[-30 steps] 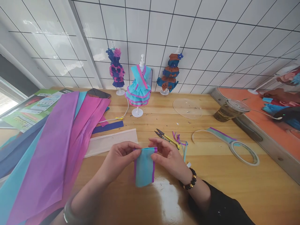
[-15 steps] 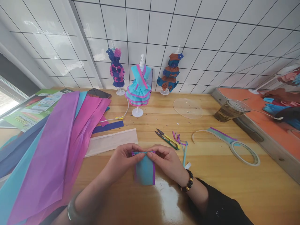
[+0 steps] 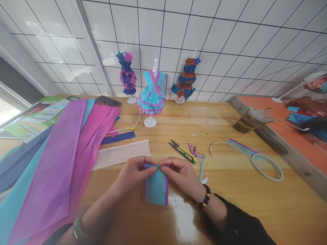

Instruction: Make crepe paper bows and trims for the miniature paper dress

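Between my hands is a strip of blue crepe paper with purple edges, its top edge folded or gathered and the rest hanging down toward the table. My left hand pinches the top edge at its left part, thumb in front. At the right part of that edge, my right hand pinches it the same way, the thumbs almost meeting. Just beyond my right hand lie the thread snips, with purple and blue paper scraps beside them.
Large purple, pink and blue paper sheets cover the left side. A pale strip lies ahead. Small dress stands, one with a blue dress, line the wall. On the right are a tape roll and a lidded cup.
The hanging part of the crepe paper has shifted slightly left and lower. Both hands keep nearly the same place and pinch.
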A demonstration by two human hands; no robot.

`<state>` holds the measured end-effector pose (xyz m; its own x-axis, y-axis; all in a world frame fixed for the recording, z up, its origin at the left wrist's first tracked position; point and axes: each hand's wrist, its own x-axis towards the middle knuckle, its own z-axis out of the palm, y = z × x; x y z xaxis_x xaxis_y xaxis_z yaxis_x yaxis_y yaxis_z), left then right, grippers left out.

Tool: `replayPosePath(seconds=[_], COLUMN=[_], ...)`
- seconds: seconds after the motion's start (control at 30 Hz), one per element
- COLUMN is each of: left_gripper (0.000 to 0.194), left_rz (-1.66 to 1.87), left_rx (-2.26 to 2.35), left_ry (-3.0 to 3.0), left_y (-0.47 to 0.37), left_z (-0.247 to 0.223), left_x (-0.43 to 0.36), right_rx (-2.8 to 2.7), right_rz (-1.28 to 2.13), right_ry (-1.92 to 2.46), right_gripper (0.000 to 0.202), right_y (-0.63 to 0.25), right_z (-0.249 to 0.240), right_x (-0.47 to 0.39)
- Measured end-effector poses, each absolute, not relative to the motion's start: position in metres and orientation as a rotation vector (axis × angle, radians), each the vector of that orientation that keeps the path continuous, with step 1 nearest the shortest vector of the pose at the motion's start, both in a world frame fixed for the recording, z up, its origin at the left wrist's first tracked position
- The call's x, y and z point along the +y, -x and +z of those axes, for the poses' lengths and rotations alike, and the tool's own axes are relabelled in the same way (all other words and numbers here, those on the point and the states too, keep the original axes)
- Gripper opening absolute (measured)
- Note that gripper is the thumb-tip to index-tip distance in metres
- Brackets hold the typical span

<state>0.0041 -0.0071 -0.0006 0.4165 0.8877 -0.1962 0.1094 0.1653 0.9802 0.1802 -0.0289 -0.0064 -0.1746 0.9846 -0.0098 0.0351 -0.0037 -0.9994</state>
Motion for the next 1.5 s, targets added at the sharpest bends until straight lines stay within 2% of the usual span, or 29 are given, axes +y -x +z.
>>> replayPosePath(seconds=[0.17,0.37,0.6,1.2,1.5], left_gripper=[0.017,0.016,0.012,0.011,0.014], left_rz=[0.721,0.719,0.747,0.753,0.728], left_rx=[0.999,1.014,1.023,0.99,0.974], left_ry=[-1.217,-1.217,-1.216,-1.13,-1.206], left_y=[-0.004,-0.001,-0.001,0.003,0.004], left_z=[0.001,0.001,0.001,-0.001,0.0], left_x=[-0.006,-0.005,-0.005,-0.004,-0.004], right_rx=[-1.433,-1.307,-1.357,-1.31,-1.491], right_rz=[1.249,1.353,1.314,1.426,1.254], right_ry=[1.135,1.221,1.202,1.194,1.141], right_gripper=[0.014,0.023,0.012,0.011,0.017], right_y=[-0.183,-0.184,-0.186,-0.191,-0.192], right_z=[-0.007,-0.009,-0.006,-0.004,-0.001], right_x=[-0.028,-0.028,-0.026,-0.024,-0.026])
